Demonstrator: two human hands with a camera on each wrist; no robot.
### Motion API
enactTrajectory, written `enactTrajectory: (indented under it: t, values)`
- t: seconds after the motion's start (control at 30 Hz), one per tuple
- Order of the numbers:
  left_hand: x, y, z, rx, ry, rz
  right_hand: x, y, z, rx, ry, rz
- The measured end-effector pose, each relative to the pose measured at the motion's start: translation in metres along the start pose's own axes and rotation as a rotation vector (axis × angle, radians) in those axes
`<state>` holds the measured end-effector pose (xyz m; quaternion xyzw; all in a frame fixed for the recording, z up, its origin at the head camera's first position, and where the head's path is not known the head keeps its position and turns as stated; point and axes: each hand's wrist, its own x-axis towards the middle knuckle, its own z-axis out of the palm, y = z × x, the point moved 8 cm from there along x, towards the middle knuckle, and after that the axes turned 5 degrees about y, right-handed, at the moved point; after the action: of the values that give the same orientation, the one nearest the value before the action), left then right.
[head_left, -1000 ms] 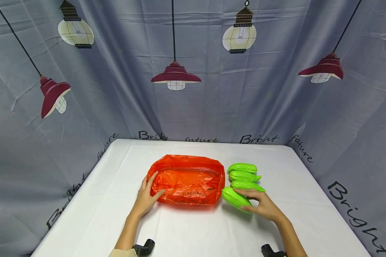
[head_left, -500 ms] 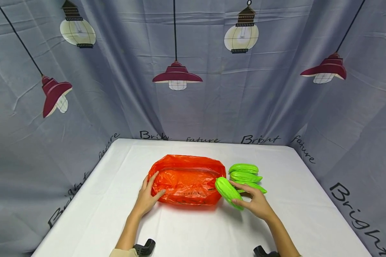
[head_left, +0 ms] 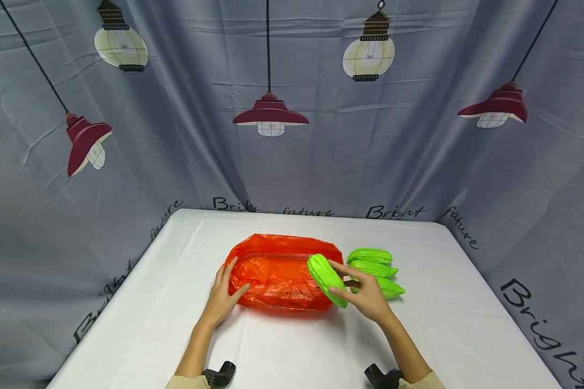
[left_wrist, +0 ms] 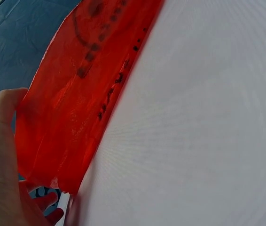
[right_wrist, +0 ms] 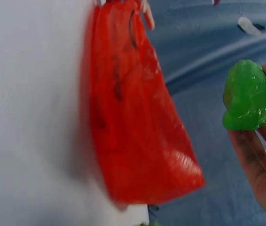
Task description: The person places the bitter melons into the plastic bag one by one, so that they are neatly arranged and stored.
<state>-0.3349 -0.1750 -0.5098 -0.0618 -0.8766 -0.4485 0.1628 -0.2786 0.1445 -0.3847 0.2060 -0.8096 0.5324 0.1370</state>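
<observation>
An open-topped red plastic bag stands on the white table. My left hand holds its left end, the thumb over the near rim and the fingers round the side. In the left wrist view the thumb lies at the bag's upper edge. My right hand grips a bright green ridged bitter melon between thumb and fingers. The melon is tilted and overlaps the bag's right rim in the head view. In the right wrist view the bitter melon is held higher than the bag's edge.
Three more bitter melons lie stacked in a row right of the bag, the far one, the middle one and the near one partly behind my right hand. A grey-blue curtain printed with lamps surrounds the white table.
My right hand has lifted the nearest bitter melon from the right-hand row and carried it left and up to over the bag's right rim. The left hand stays at the bag.
</observation>
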Motion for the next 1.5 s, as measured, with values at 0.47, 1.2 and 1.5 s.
enactTrajectory:
  t: [0.47,1.2,1.5]
  values:
    - [0.004,-0.004,-0.013,-0.087,0.036,0.039,0.039,-0.036,0.036,0.087,0.06,-0.04]
    - [0.0,-0.008,-0.007,-0.001,0.014,0.039,0.062,0.003,0.111,0.177,0.388,0.015]
    - [0.001,-0.008,-0.005,0.025,0.016,0.041,0.065,0.025,0.146,0.171,0.427,0.023]
